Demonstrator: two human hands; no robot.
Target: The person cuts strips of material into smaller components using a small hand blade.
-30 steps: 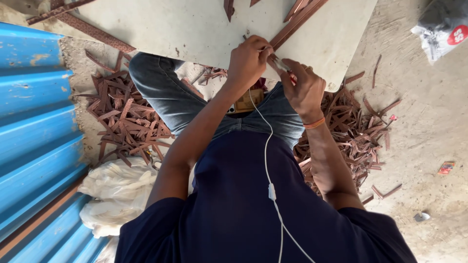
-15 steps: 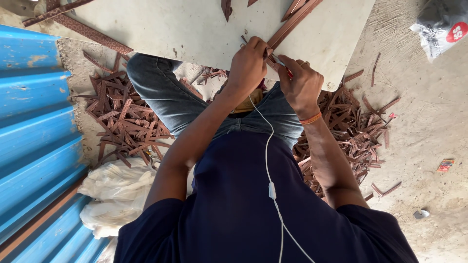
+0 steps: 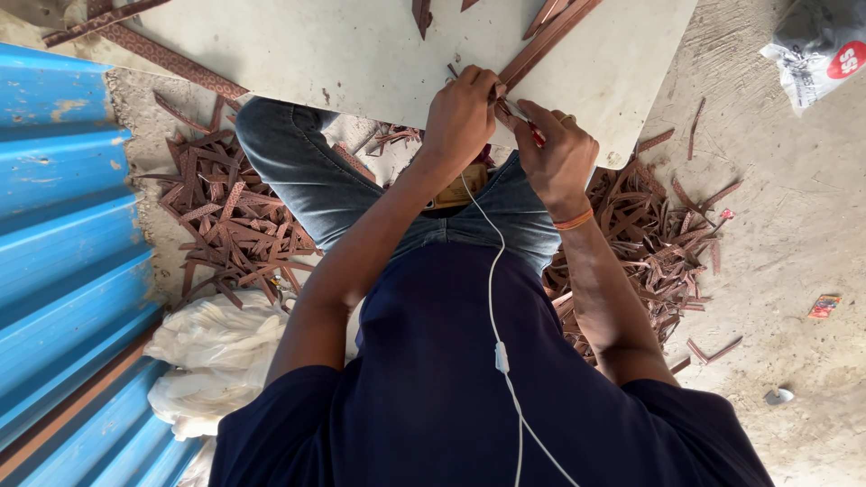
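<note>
I look straight down at my lap. A pale flat board (image 3: 361,54) rests across my knees. My left hand (image 3: 462,113) pinches the near end of a long brown leather strip (image 3: 550,32) that runs up the board. My right hand (image 3: 559,153) is closed around a small red-handled cutting tool (image 3: 535,135) whose tip meets the strip's end between both hands. The blade itself is hidden by my fingers. An orange band circles my right wrist.
Piles of brown strip offcuts (image 3: 230,225) lie on the concrete floor at left and the offcuts (image 3: 658,243) at right. Blue corrugated sheet (image 3: 63,234) runs along the left. White cloth (image 3: 216,352) lies beside it. A grey bag (image 3: 816,45) sits top right. A white earphone cable (image 3: 494,298) hangs down my chest.
Both hands stay together at the strip's end on the board edge. My right hand has shifted slightly with the tool; the strip stays in place.
</note>
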